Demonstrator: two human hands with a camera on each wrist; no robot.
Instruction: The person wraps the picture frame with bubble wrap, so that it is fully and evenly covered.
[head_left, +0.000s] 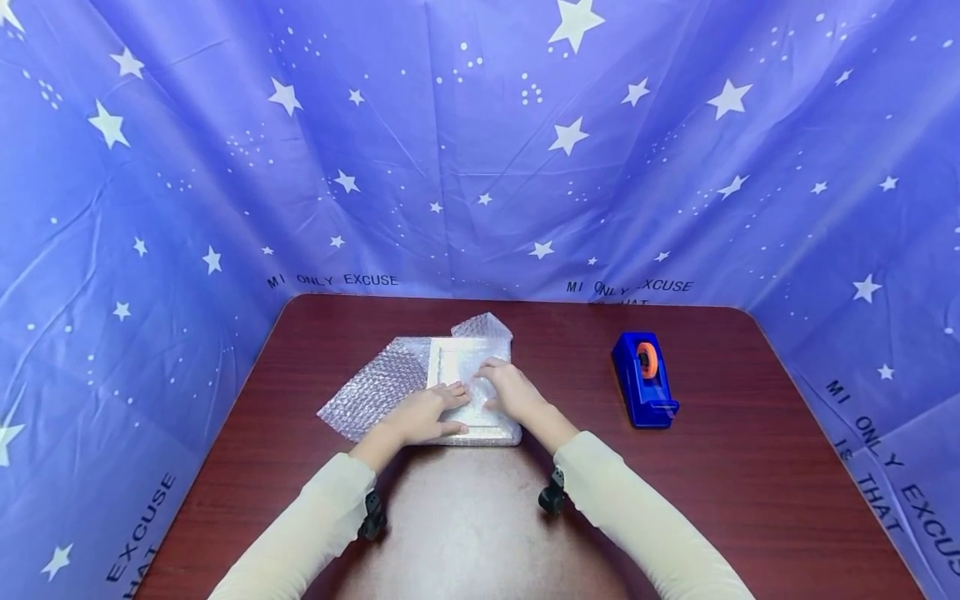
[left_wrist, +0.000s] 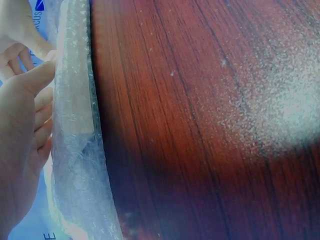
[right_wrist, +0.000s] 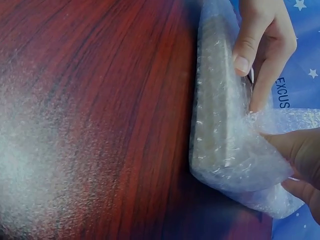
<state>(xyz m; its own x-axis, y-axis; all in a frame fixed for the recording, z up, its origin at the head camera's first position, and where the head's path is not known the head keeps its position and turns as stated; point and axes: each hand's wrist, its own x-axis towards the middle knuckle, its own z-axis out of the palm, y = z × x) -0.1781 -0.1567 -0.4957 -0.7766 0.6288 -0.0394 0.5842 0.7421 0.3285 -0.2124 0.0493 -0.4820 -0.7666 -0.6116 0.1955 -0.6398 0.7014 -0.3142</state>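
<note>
A white picture frame lies flat on the table, partly covered by clear bubble wrap. One sheet spreads out to the left, while another part is folded over the frame's right side. My left hand rests on the frame's lower left with fingers extended. On the right, my hand holds the folded wrap with bent fingers. In the right wrist view, its thumb and a finger lie about the wrap's loose edge. The wrapped near edge of the frame shows in the left wrist view.
To the right on the dark red wooden table stands a blue tape dispenser with an orange-cored roll. A blue star-printed curtain hangs around the table's back and sides.
</note>
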